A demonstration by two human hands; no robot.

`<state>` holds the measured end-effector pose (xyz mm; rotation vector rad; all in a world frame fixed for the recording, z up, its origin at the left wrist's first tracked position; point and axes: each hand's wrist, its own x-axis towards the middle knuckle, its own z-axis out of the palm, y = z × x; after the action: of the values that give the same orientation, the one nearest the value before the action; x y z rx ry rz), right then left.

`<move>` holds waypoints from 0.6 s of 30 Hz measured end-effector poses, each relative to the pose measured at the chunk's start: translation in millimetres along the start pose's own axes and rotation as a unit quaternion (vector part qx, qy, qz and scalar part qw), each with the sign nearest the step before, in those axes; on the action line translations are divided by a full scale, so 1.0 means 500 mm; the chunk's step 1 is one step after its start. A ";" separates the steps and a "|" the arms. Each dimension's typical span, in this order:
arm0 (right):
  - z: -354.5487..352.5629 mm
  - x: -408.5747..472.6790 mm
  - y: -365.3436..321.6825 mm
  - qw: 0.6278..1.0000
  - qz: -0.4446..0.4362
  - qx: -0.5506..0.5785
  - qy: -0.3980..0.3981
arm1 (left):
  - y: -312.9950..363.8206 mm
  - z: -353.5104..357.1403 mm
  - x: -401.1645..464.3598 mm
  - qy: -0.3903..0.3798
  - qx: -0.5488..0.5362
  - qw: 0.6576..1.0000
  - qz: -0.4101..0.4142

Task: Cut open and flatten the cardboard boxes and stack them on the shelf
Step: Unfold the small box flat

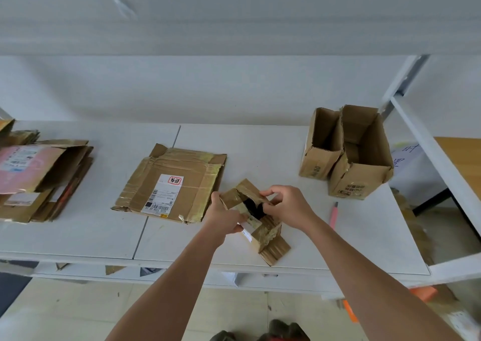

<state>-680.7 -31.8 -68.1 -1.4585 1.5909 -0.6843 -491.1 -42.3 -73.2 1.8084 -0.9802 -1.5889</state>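
1. While resting on the white shelf (260,153) near its front edge, small taped cardboard box (256,223) gripped from both sides, one end torn open and dark inside.
2. Left hand (226,217): fingers curled round the box's left side, thumb on the white label, holding firmly.
3. Right hand (287,205): fingers bent and pinching the torn flap at the box's opening, thumb tucked toward the dark gap.
4. Just left of the held box, almost touching the left hand: flattened box (171,184) lying flat, shipping label facing up.
5. Far left on the same shelf: stack of flattened boxes (39,179), topmost one pink and printed.
6. Back right, well apart from the hands: two open boxes (346,153) standing upright, touching each other, flaps up.
7. Just right of the right forearm: pink cutter (334,214) lying flat on the shelf, untouched.
8. Below the shelf edge: pale floor (65,312) with scraps, orange item at lower right.
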 end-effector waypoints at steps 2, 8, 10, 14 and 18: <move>-0.008 -0.002 0.005 1.000 0.003 0.021 -0.007 | 0.004 0.000 -0.002 -0.004 0.004 1.000 0.002; -0.017 -0.012 -0.002 0.999 0.016 0.046 -0.024 | 0.012 0.000 -0.012 -0.012 -0.003 1.000 0.000; -0.007 -0.018 -0.009 0.999 0.015 0.029 -0.020 | 0.013 0.000 -0.017 -0.012 -0.009 1.000 0.005; 0.002 -0.026 -0.025 0.998 -0.004 -0.053 -0.027 | 0.018 -0.003 -0.026 -0.018 -0.007 0.999 0.045; -0.005 -0.023 -0.058 0.995 -0.094 -0.017 0.025 | 0.044 0.000 -0.040 -0.017 0.055 0.983 0.174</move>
<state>-668.7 -26.0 -40.1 -1.6413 1.5222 -0.8099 -495.8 -39.1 -44.0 1.5771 -1.3411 -1.3748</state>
